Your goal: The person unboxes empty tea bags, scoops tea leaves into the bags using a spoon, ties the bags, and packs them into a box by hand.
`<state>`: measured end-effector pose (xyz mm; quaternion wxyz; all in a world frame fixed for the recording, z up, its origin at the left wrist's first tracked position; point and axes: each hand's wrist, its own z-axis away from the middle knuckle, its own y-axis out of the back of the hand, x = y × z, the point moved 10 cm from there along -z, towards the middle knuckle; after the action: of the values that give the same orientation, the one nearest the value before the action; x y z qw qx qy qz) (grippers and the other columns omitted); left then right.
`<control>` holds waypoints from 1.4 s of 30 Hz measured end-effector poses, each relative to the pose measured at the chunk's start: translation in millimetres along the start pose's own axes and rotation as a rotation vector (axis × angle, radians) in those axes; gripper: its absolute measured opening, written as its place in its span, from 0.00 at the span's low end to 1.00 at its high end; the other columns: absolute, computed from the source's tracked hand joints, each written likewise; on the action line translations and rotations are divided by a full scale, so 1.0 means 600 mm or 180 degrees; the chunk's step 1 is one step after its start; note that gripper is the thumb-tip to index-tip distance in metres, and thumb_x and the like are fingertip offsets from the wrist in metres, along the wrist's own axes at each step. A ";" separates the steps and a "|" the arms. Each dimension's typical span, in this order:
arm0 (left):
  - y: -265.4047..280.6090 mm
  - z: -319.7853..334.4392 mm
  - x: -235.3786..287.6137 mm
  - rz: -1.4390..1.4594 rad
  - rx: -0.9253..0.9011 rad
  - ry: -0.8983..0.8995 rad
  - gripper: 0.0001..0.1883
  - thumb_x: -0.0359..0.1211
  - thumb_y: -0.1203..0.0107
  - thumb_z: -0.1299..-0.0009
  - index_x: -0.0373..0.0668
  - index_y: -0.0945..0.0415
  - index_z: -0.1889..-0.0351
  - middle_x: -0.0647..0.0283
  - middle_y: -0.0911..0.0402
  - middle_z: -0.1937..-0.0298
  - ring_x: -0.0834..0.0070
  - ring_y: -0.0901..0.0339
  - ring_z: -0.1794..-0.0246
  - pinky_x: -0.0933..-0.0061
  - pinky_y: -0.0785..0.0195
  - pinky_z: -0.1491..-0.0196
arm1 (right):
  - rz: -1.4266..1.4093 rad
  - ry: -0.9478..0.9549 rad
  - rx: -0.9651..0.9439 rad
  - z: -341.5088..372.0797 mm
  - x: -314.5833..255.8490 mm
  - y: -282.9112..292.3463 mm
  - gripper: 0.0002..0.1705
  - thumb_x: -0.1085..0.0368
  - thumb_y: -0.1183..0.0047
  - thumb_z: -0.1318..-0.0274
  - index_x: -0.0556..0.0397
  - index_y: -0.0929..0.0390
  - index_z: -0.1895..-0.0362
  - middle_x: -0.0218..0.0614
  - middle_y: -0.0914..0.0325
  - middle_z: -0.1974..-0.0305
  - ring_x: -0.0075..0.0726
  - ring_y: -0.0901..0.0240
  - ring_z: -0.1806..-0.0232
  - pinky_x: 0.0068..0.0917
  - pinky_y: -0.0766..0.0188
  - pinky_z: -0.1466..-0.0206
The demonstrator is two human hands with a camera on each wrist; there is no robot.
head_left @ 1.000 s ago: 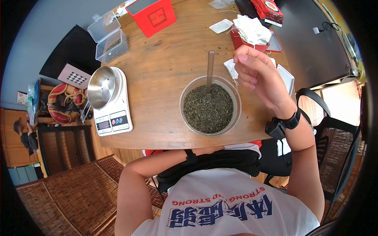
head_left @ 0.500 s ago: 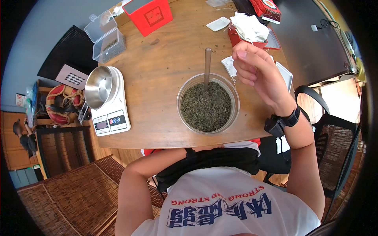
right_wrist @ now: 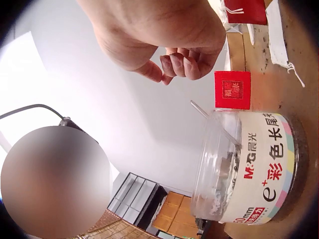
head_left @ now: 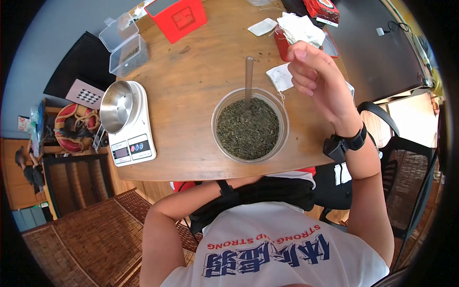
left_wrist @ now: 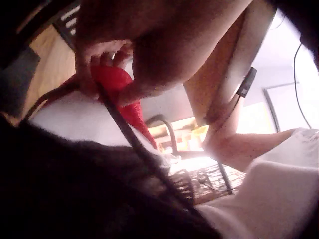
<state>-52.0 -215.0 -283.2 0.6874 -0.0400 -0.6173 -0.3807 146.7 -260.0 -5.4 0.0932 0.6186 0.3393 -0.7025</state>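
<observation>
My right hand [head_left: 318,81] is raised above the right side of the table, its fingers loosely curled and nothing visible in them. Below and to its left stands a round clear tub [head_left: 286,129] of dried tea leaves [head_left: 248,131], a brown stick-like handle [head_left: 249,79] upright in it. Nearest that hand on the table lies a white tea bag [head_left: 281,76] with a string. My left hand [left_wrist: 149,55] is down in my lap below the table edge, loosely bent over red and white cloth [left_wrist: 124,89]; most of it is hidden in the head view.
At left, a steel pan [head_left: 117,107] sits on a white kitchen scale [head_left: 143,129]. Behind stand an open clear plastic box [head_left: 129,55] and a red box [head_left: 177,19]. Back right, a red container [head_left: 282,45] overflows with white tea bags [head_left: 301,28]. Another bag [head_left: 262,27] lies nearby.
The head view has shifted a little, so the table things appear slightly further left. My right hand sits slightly higher and shows more of the nearby tea bag; its finger pose is unchanged.
</observation>
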 end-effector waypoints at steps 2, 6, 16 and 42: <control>0.021 0.013 -0.016 -0.0406 0.0252 -0.0159 0.17 0.35 0.40 0.28 0.39 0.19 0.43 0.47 0.16 0.53 0.51 0.19 0.53 0.53 0.26 0.47 | -0.0001 0.0115 0.0070 -0.002 -0.010 0.008 0.12 0.56 0.46 0.28 0.52 0.20 0.56 0.14 0.47 0.77 0.12 0.52 0.77 0.17 0.54 0.74; 0.070 0.063 0.070 -0.0866 0.0536 -0.0549 0.23 0.37 0.41 0.26 0.37 0.27 0.36 0.47 0.20 0.44 0.51 0.21 0.43 0.54 0.28 0.39 | -0.0027 0.0122 0.0149 -0.003 -0.019 0.020 0.12 0.56 0.45 0.29 0.52 0.20 0.55 0.14 0.47 0.76 0.12 0.52 0.77 0.17 0.54 0.74; 0.344 0.216 0.377 0.0842 -0.0330 -0.0977 0.20 0.32 0.40 0.26 0.33 0.26 0.38 0.51 0.16 0.54 0.65 0.19 0.49 0.67 0.26 0.51 | 0.0569 0.1067 0.0795 0.000 -0.092 0.081 0.14 0.58 0.47 0.27 0.55 0.20 0.49 0.20 0.35 0.69 0.17 0.43 0.69 0.18 0.43 0.59; 0.445 0.086 0.192 0.2565 0.1326 -0.0375 0.13 0.24 0.42 0.25 0.45 0.36 0.69 0.83 0.40 0.79 0.96 0.49 0.79 0.84 0.60 0.74 | 0.5576 -0.0147 0.0737 0.010 -0.026 0.077 0.12 0.70 0.35 0.51 0.54 0.16 0.59 0.42 0.17 0.61 0.56 0.18 0.58 0.48 0.21 0.55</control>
<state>52.9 -53.8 -59.1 0.7377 -0.1595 -0.6540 0.0522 170.9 -302.7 -7.7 0.5415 0.6476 -0.3318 -0.4210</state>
